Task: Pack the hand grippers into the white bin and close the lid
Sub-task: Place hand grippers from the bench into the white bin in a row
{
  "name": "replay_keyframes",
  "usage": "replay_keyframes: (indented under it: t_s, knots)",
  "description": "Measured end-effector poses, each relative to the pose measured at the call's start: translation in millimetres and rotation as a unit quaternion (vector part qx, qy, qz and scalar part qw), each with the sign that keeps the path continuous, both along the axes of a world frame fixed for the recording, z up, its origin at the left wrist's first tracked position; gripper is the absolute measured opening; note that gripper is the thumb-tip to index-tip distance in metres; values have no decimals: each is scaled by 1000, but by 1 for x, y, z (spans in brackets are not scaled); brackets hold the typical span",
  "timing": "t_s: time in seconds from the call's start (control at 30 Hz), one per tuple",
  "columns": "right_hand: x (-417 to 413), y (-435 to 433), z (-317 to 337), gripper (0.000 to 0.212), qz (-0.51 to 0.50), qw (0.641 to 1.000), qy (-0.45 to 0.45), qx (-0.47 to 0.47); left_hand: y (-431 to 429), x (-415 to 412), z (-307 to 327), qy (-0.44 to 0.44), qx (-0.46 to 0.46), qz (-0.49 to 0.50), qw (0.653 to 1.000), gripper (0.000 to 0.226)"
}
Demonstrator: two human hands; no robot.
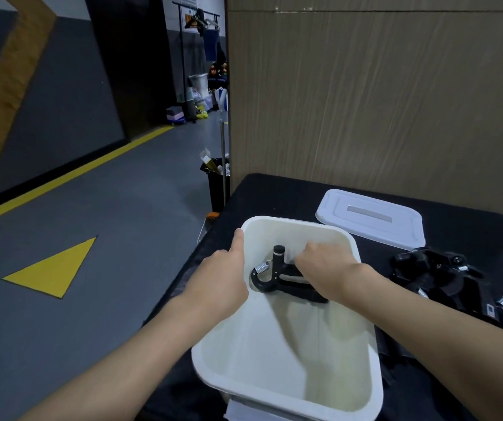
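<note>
1. The right hand (323, 265), at centre frame, reaches down inside the bin. Its fingers are curled over the handles of a black hand gripper (270, 284) with a steel coil spring, grasping it near the far wall.
2. Just left of it, the left hand (222, 275) clasps the far left rim of the white rectangular plastic bin (365, 329), thumb outside.
3. At right frame, a heap of black grippers (444, 275) waits on the black-covered table (274, 192). The flat white plastic lid (371, 220) lies beyond the bin, upper right.
4. Packing looks barely begun. The next move calls for letting go, then reaching right to the heap.
</note>
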State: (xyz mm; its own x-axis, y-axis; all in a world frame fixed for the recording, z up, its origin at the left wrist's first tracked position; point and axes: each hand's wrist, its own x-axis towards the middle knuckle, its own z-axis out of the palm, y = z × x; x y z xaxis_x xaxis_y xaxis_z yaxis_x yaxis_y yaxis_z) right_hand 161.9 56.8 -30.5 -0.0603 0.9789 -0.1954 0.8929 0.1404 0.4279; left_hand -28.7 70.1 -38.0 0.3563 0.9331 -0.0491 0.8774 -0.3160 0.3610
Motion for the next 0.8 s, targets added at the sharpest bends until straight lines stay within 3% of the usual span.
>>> replay_keyframes:
  t_s: [0.33, 0.5, 0.8]
  knots:
    - [-1, 12, -9, 37, 24, 998, -63, -10, -2, 5, -5, 139, 109, -43, 983, 85]
    - [-4, 11, -1, 49, -3, 999, -30, 17, -1, 4, -3, 118, 91, -82, 985, 81]
    - [2, 16, -11, 62, 21, 998, -34, 48, 0, 2, 0, 55, 40, -72, 995, 41]
